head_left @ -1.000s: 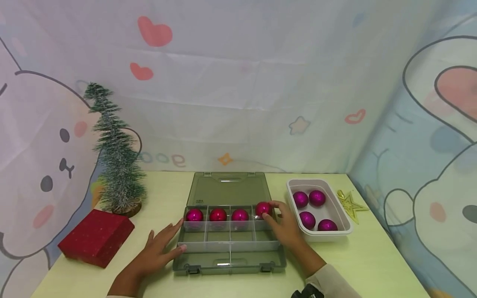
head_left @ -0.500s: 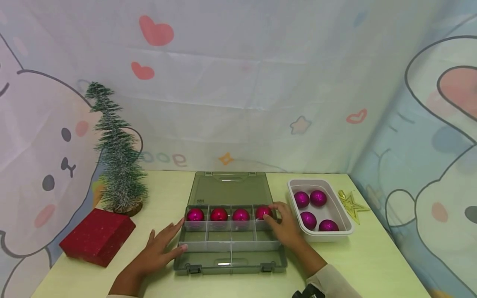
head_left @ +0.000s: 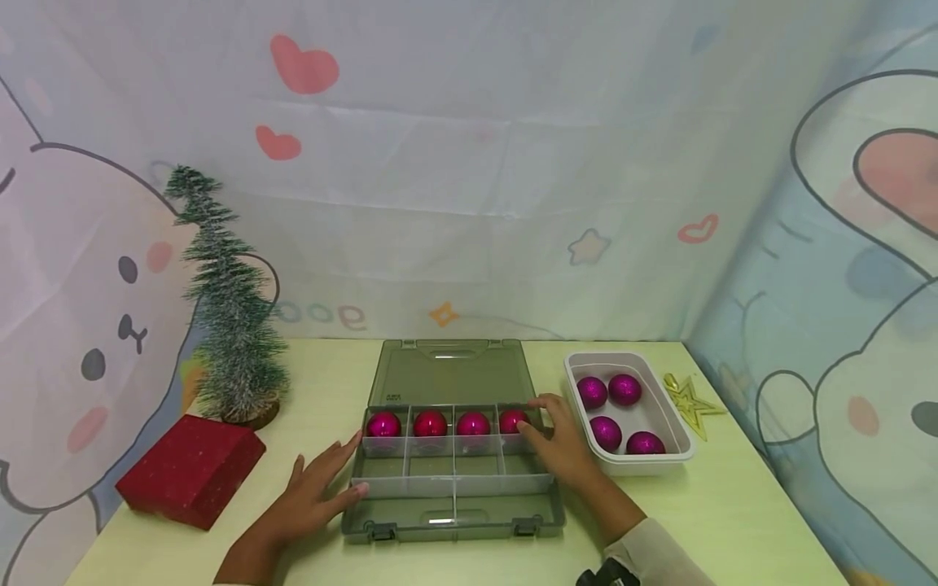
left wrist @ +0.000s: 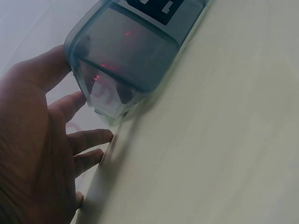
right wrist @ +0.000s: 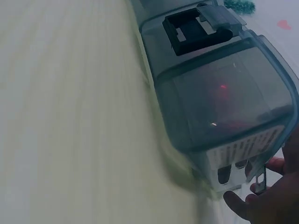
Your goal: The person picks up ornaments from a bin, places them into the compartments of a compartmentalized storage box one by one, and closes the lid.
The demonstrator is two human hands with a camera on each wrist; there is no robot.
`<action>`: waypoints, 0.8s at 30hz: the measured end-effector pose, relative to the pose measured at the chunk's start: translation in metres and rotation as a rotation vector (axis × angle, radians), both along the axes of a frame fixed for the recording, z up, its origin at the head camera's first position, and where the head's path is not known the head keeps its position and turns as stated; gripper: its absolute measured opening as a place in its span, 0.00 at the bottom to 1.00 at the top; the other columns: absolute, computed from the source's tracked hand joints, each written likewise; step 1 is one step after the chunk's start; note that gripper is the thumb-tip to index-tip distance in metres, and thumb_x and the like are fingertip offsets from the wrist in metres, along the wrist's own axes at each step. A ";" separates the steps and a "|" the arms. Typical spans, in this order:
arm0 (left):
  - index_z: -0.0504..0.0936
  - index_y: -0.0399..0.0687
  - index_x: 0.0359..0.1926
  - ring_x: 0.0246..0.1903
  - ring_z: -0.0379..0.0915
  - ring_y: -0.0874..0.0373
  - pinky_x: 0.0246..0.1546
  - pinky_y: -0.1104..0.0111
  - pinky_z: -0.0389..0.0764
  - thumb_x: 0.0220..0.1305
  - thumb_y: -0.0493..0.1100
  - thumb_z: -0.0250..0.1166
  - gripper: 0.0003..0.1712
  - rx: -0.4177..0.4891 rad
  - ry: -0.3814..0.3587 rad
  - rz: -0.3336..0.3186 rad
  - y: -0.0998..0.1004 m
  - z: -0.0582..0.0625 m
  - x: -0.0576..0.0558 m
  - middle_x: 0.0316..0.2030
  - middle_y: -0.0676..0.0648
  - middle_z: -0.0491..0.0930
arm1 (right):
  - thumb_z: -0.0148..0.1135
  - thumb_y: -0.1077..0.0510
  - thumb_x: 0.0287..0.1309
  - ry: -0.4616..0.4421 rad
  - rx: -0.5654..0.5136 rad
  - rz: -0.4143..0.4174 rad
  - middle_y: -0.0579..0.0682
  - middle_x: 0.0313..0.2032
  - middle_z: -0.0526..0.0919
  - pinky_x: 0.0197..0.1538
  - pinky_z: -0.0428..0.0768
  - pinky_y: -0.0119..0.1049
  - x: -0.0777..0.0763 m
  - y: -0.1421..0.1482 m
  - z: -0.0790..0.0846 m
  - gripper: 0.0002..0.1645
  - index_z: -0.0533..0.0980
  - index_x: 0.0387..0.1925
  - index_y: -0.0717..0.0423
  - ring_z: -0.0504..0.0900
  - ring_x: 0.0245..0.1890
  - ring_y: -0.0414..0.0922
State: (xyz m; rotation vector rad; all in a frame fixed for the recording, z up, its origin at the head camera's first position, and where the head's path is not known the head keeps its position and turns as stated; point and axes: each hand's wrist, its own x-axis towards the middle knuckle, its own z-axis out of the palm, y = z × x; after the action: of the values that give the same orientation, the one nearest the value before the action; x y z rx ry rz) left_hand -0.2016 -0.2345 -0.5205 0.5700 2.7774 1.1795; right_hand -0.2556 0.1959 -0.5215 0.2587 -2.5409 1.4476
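A translucent grey-green compartment box point(head_left: 410, 510) lies with its lid point(head_left: 453, 370) folded back. Its rear row holds shiny Christmas baubles: a magenta bauble point(head_left: 383, 424) at the left, a red bauble point(head_left: 430, 423), a magenta bauble point(head_left: 473, 423), and a red bauble point(head_left: 511, 422) in the rightmost cell. My right hand point(head_left: 566, 446) is at the box's right side, thumb tip overlapping that last bauble's right edge, index finger near the rim. Whether the thumb touches the bauble I cannot tell. With fingers spread, my left hand point(head_left: 308, 496) rests against the box's left side; in the left wrist view its fingertips touch the wall.
A white tub point(head_left: 670, 457) with several glittery purple baubles point(head_left: 605, 433) stands to the right, a gold star point(head_left: 691, 403) beyond it. A small frosted tree point(head_left: 230, 317) and a dark red box point(head_left: 190, 468) are at the left. A printed cloth hangs behind.
The rightmost red bauble has gone down into its cell and shifted slightly left, away from my right index finger. My left hand has stayed in place.
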 end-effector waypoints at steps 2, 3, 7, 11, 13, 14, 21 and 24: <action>0.58 0.56 0.88 0.83 0.49 0.21 0.71 0.15 0.28 0.78 0.56 0.67 0.47 0.003 -0.004 -0.002 -0.001 -0.001 0.000 0.84 0.35 0.61 | 0.70 0.59 0.73 -0.009 -0.018 0.021 0.67 0.74 0.70 0.74 0.77 0.67 0.001 -0.001 0.005 0.25 0.77 0.66 0.62 0.69 0.78 0.66; 0.58 0.56 0.88 0.83 0.49 0.21 0.71 0.15 0.28 0.78 0.56 0.67 0.47 0.003 -0.005 -0.003 -0.001 -0.002 0.000 0.85 0.35 0.60 | 0.70 0.59 0.74 -0.012 -0.025 0.033 0.67 0.74 0.69 0.73 0.78 0.67 0.001 -0.001 0.008 0.25 0.76 0.67 0.63 0.68 0.79 0.66; 0.57 0.59 0.89 0.83 0.48 0.21 0.71 0.16 0.26 0.77 0.56 0.67 0.47 0.009 -0.011 -0.004 -0.002 -0.003 -0.001 0.85 0.36 0.60 | 0.70 0.58 0.75 -0.007 0.021 0.063 0.70 0.77 0.64 0.71 0.79 0.67 0.006 -0.004 0.021 0.29 0.74 0.70 0.64 0.67 0.79 0.68; 0.57 0.58 0.89 0.83 0.48 0.21 0.71 0.16 0.26 0.77 0.56 0.67 0.47 0.010 -0.014 -0.001 -0.002 -0.002 0.000 0.85 0.36 0.60 | 0.70 0.56 0.75 0.003 0.097 0.073 0.70 0.79 0.62 0.73 0.77 0.68 0.013 -0.007 0.037 0.33 0.72 0.73 0.63 0.66 0.80 0.70; 0.57 0.58 0.89 0.83 0.48 0.21 0.71 0.16 0.26 0.78 0.56 0.66 0.47 0.009 -0.012 -0.003 -0.002 -0.002 0.000 0.85 0.36 0.60 | 0.70 0.55 0.75 0.024 0.118 0.084 0.69 0.79 0.63 0.73 0.77 0.68 0.016 -0.005 0.046 0.33 0.72 0.73 0.62 0.67 0.79 0.70; 0.57 0.58 0.89 0.83 0.48 0.21 0.71 0.16 0.26 0.78 0.56 0.66 0.47 0.009 -0.012 -0.004 -0.002 -0.001 0.000 0.85 0.36 0.59 | 0.70 0.55 0.75 0.036 0.124 0.086 0.69 0.78 0.64 0.73 0.78 0.67 0.016 -0.003 0.050 0.32 0.72 0.73 0.62 0.67 0.79 0.70; 0.58 0.56 0.88 0.83 0.49 0.21 0.72 0.16 0.26 0.77 0.57 0.67 0.47 0.009 0.005 0.003 -0.001 0.002 0.001 0.84 0.35 0.61 | 0.70 0.62 0.74 0.176 0.046 0.040 0.67 0.72 0.72 0.64 0.85 0.64 0.010 0.023 0.068 0.25 0.77 0.66 0.66 0.74 0.74 0.68; 0.59 0.55 0.88 0.83 0.50 0.21 0.72 0.16 0.26 0.77 0.57 0.67 0.47 0.004 0.010 0.005 0.000 0.001 0.002 0.84 0.35 0.61 | 0.69 0.62 0.74 0.170 0.038 0.000 0.66 0.70 0.74 0.61 0.88 0.59 0.006 0.037 0.071 0.24 0.78 0.66 0.67 0.77 0.69 0.66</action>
State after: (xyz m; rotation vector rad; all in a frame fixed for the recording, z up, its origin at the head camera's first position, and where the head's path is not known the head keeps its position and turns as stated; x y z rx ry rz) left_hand -0.1997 -0.2344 -0.5197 0.5712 2.7874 1.1867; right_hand -0.2498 0.2333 -0.4508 0.3707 -2.4336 1.3182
